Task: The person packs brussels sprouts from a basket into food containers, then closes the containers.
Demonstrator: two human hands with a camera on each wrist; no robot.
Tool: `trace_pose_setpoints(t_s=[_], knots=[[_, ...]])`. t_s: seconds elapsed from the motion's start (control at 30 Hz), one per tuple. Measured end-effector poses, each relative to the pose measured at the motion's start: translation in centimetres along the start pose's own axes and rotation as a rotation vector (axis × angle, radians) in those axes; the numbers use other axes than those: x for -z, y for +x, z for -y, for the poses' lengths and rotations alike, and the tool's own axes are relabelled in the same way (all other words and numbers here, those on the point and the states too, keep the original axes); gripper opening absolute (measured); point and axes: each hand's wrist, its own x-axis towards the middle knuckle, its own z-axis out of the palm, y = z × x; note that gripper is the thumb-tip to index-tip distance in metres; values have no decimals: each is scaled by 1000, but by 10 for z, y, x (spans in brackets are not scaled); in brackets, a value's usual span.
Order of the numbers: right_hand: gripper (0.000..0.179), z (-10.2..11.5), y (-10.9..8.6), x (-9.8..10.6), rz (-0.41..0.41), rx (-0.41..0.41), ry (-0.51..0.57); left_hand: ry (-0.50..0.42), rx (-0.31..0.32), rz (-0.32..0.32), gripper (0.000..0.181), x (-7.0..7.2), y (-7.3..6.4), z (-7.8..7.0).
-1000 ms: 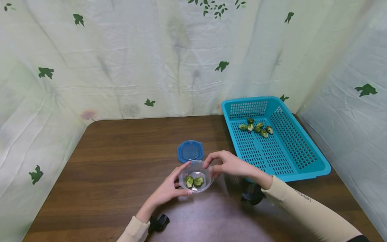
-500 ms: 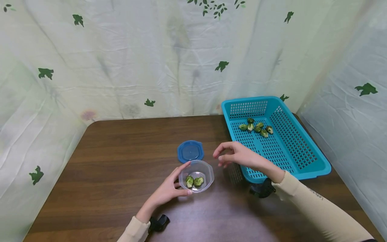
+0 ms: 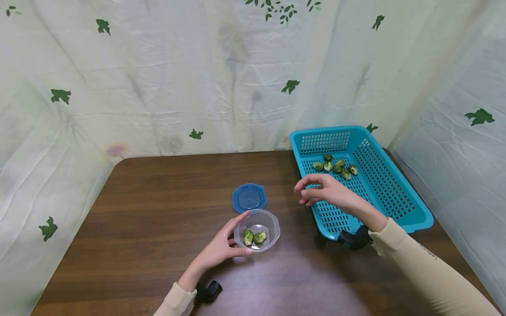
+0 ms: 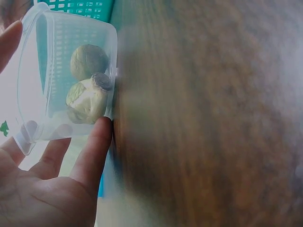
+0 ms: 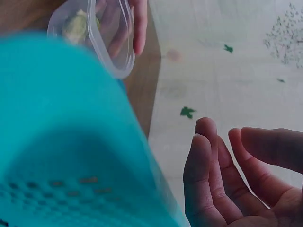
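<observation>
A clear plastic container point(image 3: 270, 228) stands on the table with two Brussels sprouts point(image 4: 89, 101) in its bottom. My left hand point(image 3: 218, 249) grips its left side, thumb at the near rim and fingers round the far side. Over the left edge of the turquoise basket point(image 3: 411, 210) hovers my right hand point(image 3: 326, 191), its fingers loosely bent and holding nothing. Several more Brussels sprouts point(image 3: 337, 169) lie toward the back of that basket, beyond the right hand. In the right wrist view, the right hand's fingers point(image 5: 199, 175) are apart from the basket wall.
Just behind the container, a blue lid point(image 3: 249, 197) lies flat on the brown wooden table point(image 3: 158, 210). A pale curtain point(image 3: 237, 87) with leaf prints hangs along the table's back edge and both sides. The basket takes up the table's right rear.
My right hand has left the container's rim and moved right and away from me, up to the basket's left edge. The left hand and the container have stayed in place.
</observation>
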Motion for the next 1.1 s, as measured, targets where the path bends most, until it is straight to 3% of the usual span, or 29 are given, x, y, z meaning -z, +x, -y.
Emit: trace_pose_setpoints(t_s=[1.1], knots=[[33, -21, -9, 58, -176, -59, 15, 5, 2, -4, 88, 0, 1, 1]])
